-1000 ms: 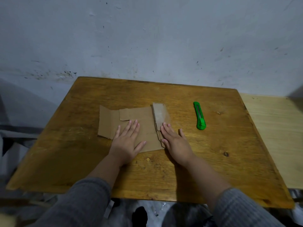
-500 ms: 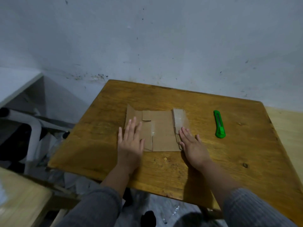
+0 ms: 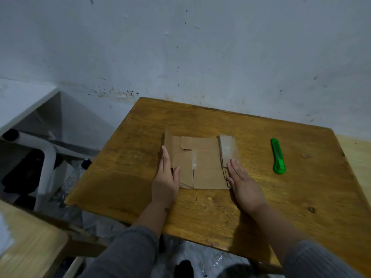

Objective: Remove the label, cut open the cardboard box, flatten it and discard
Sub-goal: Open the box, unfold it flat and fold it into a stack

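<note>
The flattened cardboard box [image 3: 204, 163] lies on the wooden table [image 3: 261, 207], with strips of clear tape on it and a taped flap raised at its upper right. My left hand [image 3: 165, 177] rests edge-on against the box's left side, fingers straight and together. My right hand [image 3: 244, 183] lies flat along the box's right edge, fingertips touching the cardboard. Neither hand grips anything. A green utility knife [image 3: 278, 156] lies on the table to the right of the box, apart from both hands.
A blue-grey wall stands right behind the table. To the left are a white frame [image 3: 47, 163] and dark things on the floor. A lighter wooden surface [image 3: 26, 243] sits at lower left, another [image 3: 359, 157] abuts the table's right side. Crumpled plastic lies below the front edge.
My left hand slid from the top of the cardboard to its left edge. My right hand stays at the right edge. The view has swung to the left.
</note>
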